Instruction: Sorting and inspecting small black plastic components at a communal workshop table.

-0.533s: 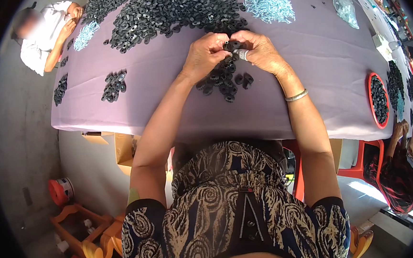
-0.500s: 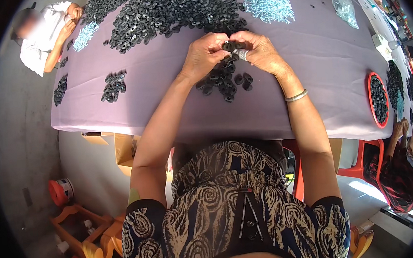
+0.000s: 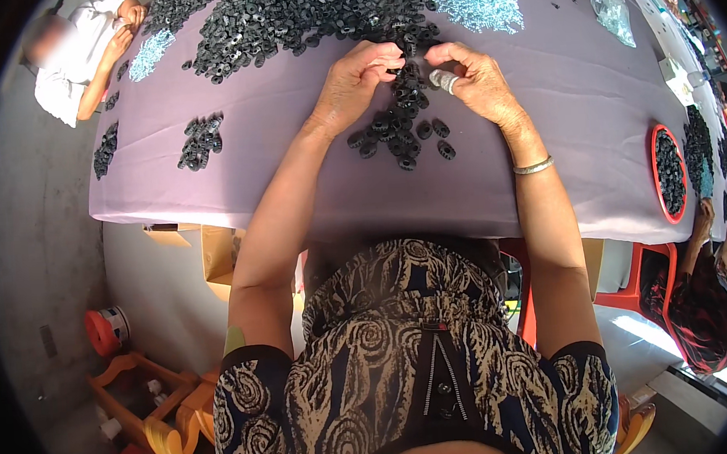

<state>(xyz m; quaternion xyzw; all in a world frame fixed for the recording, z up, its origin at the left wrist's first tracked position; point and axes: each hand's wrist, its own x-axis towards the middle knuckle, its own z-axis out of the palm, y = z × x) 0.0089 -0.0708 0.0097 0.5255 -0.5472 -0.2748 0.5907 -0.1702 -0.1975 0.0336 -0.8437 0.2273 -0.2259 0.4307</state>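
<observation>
My left hand (image 3: 359, 84) is pinched above the middle of the table around a small dark piece, mostly hidden by the fingers. Facing it, my right hand (image 3: 467, 76) has its index finger and its thumb, wrapped in pale material, apart with nothing visible between them; the other fingers are curled. Between and below the hands lies a trail of black oval plastic parts (image 3: 386, 128). It reaches up to a large heap of the same parts (image 3: 298, 16), beside which is a pile of small light-blue pieces (image 3: 476, 1).
The lavender-covered table (image 3: 595, 168) holds smaller black piles (image 3: 199, 141), a red-rimmed basket of parts (image 3: 654, 169) and a clear bag (image 3: 609, 3). A co-worker (image 3: 67, 87) sits at the left corner; others (image 3: 703, 321) are at right. Cardboard boxes (image 3: 214, 263) and red chairs (image 3: 637, 284) stand below.
My hands have parted and moved upward, the right one also to the right. The black parts that were between both hands are no longer held by my right hand.
</observation>
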